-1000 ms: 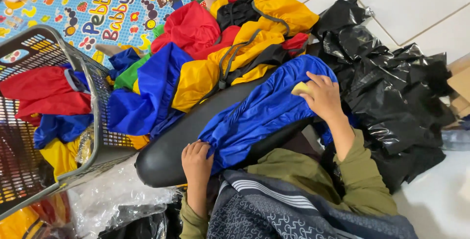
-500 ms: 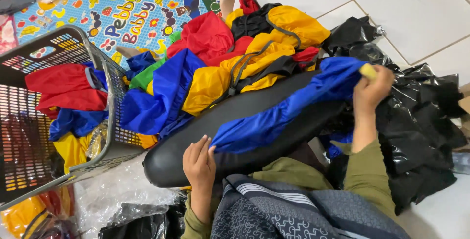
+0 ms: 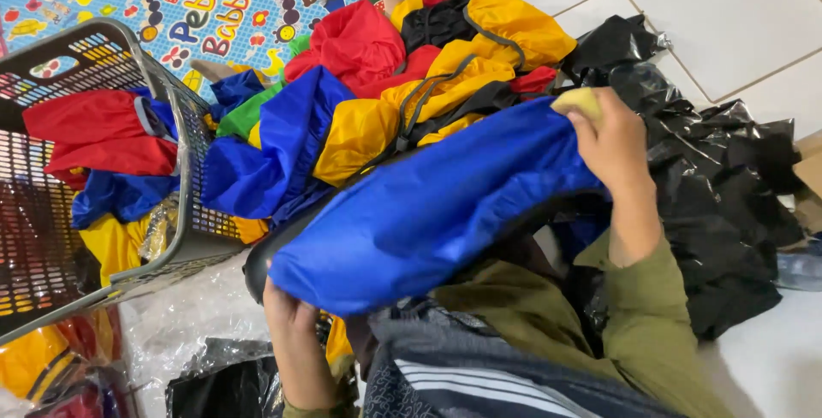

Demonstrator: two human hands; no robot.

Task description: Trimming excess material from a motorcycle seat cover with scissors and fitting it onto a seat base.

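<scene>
A blue nylon cloth is stretched flat between my two hands across a black padded board on my lap. My left hand grips its near lower-left corner. My right hand pinches the far right edge, where a small yellow piece shows at the fingertips. Behind the cloth lies a heap of red, yellow, blue and green nylon pieces.
A grey plastic laundry basket with red, blue and yellow cloth stands at the left. Crumpled black plastic bags fill the right. A colourful play mat and white floor tiles lie beyond. Clear plastic wrap sits near left.
My right hand has pulled the blue cloth out to the right and up, spreading it from a bunched lump into a flat sheet. My left hand has taken hold of its near corner.
</scene>
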